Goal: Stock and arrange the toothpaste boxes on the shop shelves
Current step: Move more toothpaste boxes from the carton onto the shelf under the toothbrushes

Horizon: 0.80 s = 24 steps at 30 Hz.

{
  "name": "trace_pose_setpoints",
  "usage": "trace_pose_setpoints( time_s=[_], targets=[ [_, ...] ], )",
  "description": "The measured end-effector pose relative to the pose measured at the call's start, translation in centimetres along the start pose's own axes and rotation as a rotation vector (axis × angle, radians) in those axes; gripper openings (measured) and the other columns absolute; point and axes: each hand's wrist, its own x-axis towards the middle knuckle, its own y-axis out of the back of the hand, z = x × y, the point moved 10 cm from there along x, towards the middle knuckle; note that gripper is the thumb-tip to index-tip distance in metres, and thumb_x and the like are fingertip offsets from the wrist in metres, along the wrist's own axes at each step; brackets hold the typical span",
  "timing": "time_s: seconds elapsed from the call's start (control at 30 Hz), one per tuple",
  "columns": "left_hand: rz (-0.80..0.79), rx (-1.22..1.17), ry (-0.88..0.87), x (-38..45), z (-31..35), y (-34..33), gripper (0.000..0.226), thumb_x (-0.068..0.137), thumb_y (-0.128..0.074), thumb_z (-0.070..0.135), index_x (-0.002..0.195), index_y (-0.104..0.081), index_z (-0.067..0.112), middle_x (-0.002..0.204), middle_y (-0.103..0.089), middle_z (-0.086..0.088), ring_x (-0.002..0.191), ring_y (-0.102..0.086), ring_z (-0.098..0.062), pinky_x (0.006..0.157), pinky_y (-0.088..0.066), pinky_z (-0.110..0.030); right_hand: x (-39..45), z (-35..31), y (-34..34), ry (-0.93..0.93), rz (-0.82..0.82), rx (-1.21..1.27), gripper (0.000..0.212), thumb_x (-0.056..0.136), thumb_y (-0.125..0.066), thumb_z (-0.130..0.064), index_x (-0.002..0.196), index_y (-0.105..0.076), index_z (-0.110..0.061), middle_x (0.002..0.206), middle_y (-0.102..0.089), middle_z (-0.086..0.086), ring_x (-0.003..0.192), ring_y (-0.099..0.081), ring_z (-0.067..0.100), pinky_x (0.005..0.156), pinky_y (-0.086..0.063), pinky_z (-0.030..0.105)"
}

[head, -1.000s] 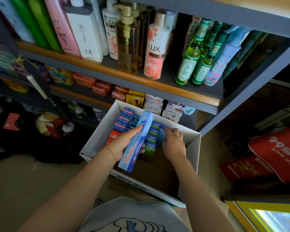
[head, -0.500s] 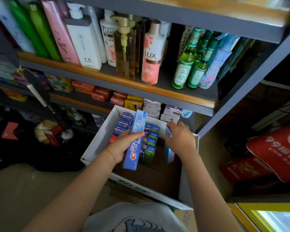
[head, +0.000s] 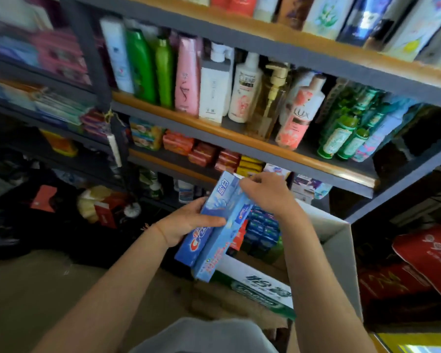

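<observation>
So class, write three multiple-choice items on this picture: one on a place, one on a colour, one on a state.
1. Where is the carton?
A. On the top shelf
B. Below the hands, by the shelves
C. On a table

2. What colour are the held toothpaste boxes?
A. Mainly blue
B. Yellow
C. Black

3. What is the left hand doing?
A. Hanging idle
B. Pressing a bottle
C. Gripping the boxes

Answers: 1 B, it sits low before the shelves; 2 A, blue faces show; 3 C, its fingers curl round them, with the right hand at their top.
</observation>
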Motion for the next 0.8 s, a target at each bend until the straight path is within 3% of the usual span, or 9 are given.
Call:
trace_pose_setpoints(
  time_s=[0.13,0.27,0.4,0.47,0.53,0.6,0.67,0.8],
  targets=[
    [0.06,0.017,-0.034,-6.3,0.5,8.3,0.051,0.081,-0.075,-0.005,0.12,-0.057,0.022,0.113,-0.071,0.0,0.094,-0.072,-0.014,0.075,-0.058,-0.028,0.2,-6.0,-8.0,-0.052,-0.04,-0.003,0.041,0.085,-0.058,-0.032,0.054,-0.037,-0.016,0.054,-0.036,0.004,0.053,-0.036,0.019,0.053,-0.033,0.03],
    [0.145,0.013,-0.026,-11.7,-0.1,17.1,0.048,0.079,-0.08,0.009,0.115,-0.057,0.03,0.115,-0.07,0.003,0.098,-0.071,-0.017,0.079,-0.057,-0.033,0.6,-12.4,-17.0,-0.075,-0.142,0.057,0.03,0.087,-0.061,-0.041,0.074,-0.051,-0.015,0.062,-0.05,0.005,0.05,-0.043,0.02,0.049,-0.04,0.025],
    [0.242,-0.265,-0.055,-16.8,-0.8,23.9,0.046,0.079,-0.077,0.012,0.121,-0.06,0.014,0.103,-0.075,-0.011,0.085,-0.073,-0.026,0.074,-0.059,-0.039,0.1,-17.9,-23.7,-0.051,-0.237,0.158,0.066,0.086,-0.048,-0.073,0.12,-0.043,-0.016,0.091,-0.062,0.005,0.063,-0.06,0.016,0.05,-0.044,0.024],
    [0.227,-0.441,-0.093,-18.6,-0.3,25.9,0.039,0.077,-0.074,0.011,0.114,-0.062,0.009,0.088,-0.075,-0.012,0.069,-0.073,-0.022,0.061,-0.059,-0.033,-0.1,-20.0,-26.5,-0.074,-0.282,0.322,0.084,0.076,-0.046,-0.081,0.124,-0.049,-0.012,0.092,-0.066,0.01,0.063,-0.062,0.017,0.051,-0.044,0.026],
    [0.211,-0.544,-0.113,-19.8,0.5,28.5,0.035,0.079,-0.071,0.012,0.112,-0.062,0.009,0.085,-0.075,-0.012,0.065,-0.072,-0.021,0.057,-0.059,-0.031,-0.3,-22.9,-30.1,-0.059,-0.39,0.445,0.079,0.076,-0.05,-0.076,0.116,-0.06,-0.009,0.096,-0.071,0.017,0.071,-0.066,0.023,0.056,-0.045,0.03],
    [0.209,-0.59,-0.125,-20.0,1.4,31.3,0.034,0.08,-0.07,0.014,0.113,-0.062,0.008,0.086,-0.075,-0.011,0.067,-0.072,-0.021,0.059,-0.059,-0.031,-0.2,-25.5,-33.0,-0.049,-0.467,0.551,0.059,0.088,-0.056,-0.063,0.114,-0.065,-0.011,0.102,-0.075,0.012,0.09,-0.071,0.029,0.078,-0.055,0.043],
    [0.227,-0.593,-0.121,-19.7,2.2,33.9,0.033,0.082,-0.07,0.015,0.113,-0.061,0.008,0.088,-0.075,-0.011,0.069,-0.073,-0.021,0.06,-0.059,-0.032,1.2,-27.3,-34.7,-0.065,-0.459,0.616,0.048,0.092,-0.059,-0.054,0.114,-0.066,-0.013,0.102,-0.076,0.007,0.096,-0.072,0.027,0.093,-0.054,0.05],
    [0.304,-0.493,-0.151,-17.7,4.1,40.3,0.043,0.08,-0.067,0.017,0.122,-0.06,0.009,0.101,-0.073,-0.013,0.08,-0.072,-0.024,0.069,-0.059,-0.034,6.3,-30.0,-38.1,-0.098,-0.403,0.66,0.065,0.083,-0.07,-0.055,0.119,-0.06,-0.002,0.099,-0.076,0.009,0.093,-0.073,0.029,0.093,-0.055,0.052]
  ],
)
